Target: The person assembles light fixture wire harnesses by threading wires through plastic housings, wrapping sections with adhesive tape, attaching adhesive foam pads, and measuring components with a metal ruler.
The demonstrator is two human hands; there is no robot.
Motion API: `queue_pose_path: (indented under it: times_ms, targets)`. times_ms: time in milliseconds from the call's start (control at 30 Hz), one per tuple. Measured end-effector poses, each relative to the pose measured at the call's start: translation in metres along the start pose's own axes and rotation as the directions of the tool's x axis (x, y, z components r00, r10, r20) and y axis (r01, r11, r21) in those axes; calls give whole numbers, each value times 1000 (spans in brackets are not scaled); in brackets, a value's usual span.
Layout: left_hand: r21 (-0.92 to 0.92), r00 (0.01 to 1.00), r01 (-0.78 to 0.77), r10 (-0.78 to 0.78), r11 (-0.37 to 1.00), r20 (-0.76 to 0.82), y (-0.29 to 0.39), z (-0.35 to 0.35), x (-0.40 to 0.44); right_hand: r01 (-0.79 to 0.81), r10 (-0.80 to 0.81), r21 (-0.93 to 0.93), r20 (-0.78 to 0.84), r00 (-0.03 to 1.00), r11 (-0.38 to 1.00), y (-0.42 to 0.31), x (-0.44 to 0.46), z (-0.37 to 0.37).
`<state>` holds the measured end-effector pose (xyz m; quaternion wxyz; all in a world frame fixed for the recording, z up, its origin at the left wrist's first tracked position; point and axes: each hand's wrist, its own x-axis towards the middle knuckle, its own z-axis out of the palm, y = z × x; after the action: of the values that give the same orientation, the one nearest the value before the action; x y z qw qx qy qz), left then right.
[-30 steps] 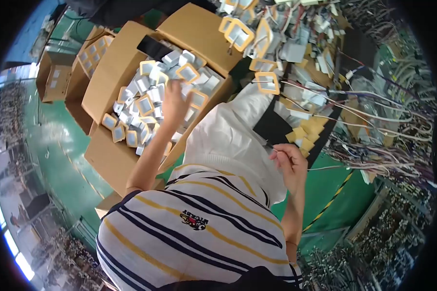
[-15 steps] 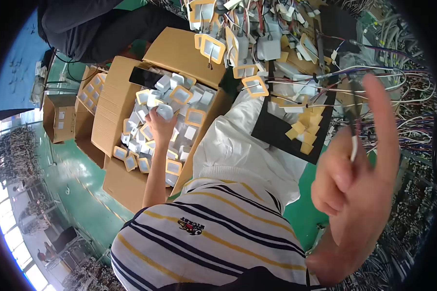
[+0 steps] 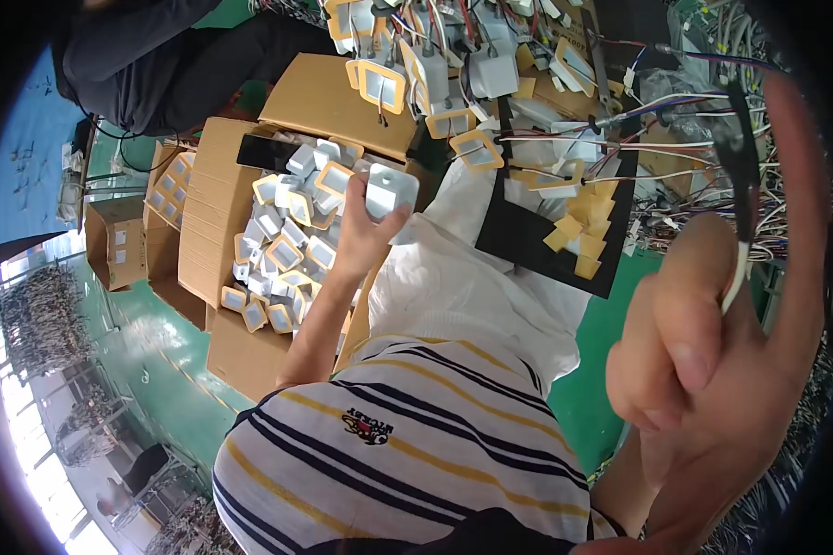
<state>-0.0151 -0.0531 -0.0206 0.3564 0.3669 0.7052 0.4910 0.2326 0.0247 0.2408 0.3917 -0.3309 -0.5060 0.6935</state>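
Note:
Between the thumb and fingers of my left hand (image 3: 366, 236) is a white plastic housing (image 3: 391, 191), held above the right edge of the cardboard box (image 3: 217, 208). Many similar housings, several with yellow-orange frames (image 3: 284, 252), fill that box. Close to the camera, my right hand (image 3: 713, 370) pinches a white cable (image 3: 736, 277) that runs up into a black sleeve or connector (image 3: 738, 157). Its index finger points upward. A black board (image 3: 537, 245) with yellow foam pieces (image 3: 583, 227) lies beyond my legs, left of my right hand.
Wired housings with orange frames (image 3: 380, 86) hang at the top. Cable bundles (image 3: 676, 153) spread across the upper right. A black phone-like slab (image 3: 267, 152) rests on the box's far corner. Another person in dark clothes (image 3: 185, 74) sits at the upper left. Smaller boxes (image 3: 116, 242) stand left.
My left hand has lifted a white housing out of the box and moved it right. My right hand has risen from my lap area toward the camera, its cable still pinched.

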Motion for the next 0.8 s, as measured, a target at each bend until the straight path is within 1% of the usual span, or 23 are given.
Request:
queue_pose_path:
  times_ms: [67, 133, 233, 300, 333, 367, 467, 533, 567, 633, 700, 767, 800]
  targets:
    - [53, 999, 23, -25, 998, 42, 4, 3, -3, 30, -31, 57, 19, 999, 998, 2, -1, -8]
    - [66, 994, 26, -33, 997, 104, 0, 1, -5, 47, -50, 91, 33, 998, 995, 4, 0, -12]
    - [63, 987, -66, 56, 996, 149, 6, 5, -9, 44, -51, 120, 48, 998, 992, 3, 1, -16]
    - [-85, 990, -10, 22, 996, 141, 5, 10, -8, 41, -49, 144, 52, 997, 989, 4, 1, -19]
    - [-73, 987, -52, 62, 996, 146, -1, 11, -8, 38, -46, 151, 53, 998, 988, 4, 2, -21]
    - [-15, 982, -44, 46, 999, 181, 2, 10, -9, 33, -43, 163, 56, 998, 986, 4, 2, -23]
    - [-60, 976, -32, 44, 998, 212, 17, 16, -12, 19, -29, 190, 51, 998, 982, 3, 3, -25]
    - [-109, 971, -27, 51, 994, 232, 18, 19, -12, -16, 5, 212, 56, 998, 977, 1, 3, -25]
    - [-50, 971, -11, 22, 999, 239, 22, 19, -13, -38, 26, 218, 55, 998, 975, 2, 3, -25]
    - [-134, 966, -29, 63, 991, 253, 23, 21, -13, -107, 100, 257, 39, 994, 960, 1, 1, -24]
    - [-207, 959, -43, 98, 978, 267, 24, 21, -14, -205, 210, 276, 9, 978, 939, 0, 2, -22]
    - [-269, 948, -47, 128, 962, 293, 26, 18, -16, -238, 241, 85, -28, 970, 968, 7, 3, -27]
    - [-261, 949, -67, 143, 963, 281, 29, 17, -16, -269, 268, -96, -25, 963, 958, 18, 7, -34]
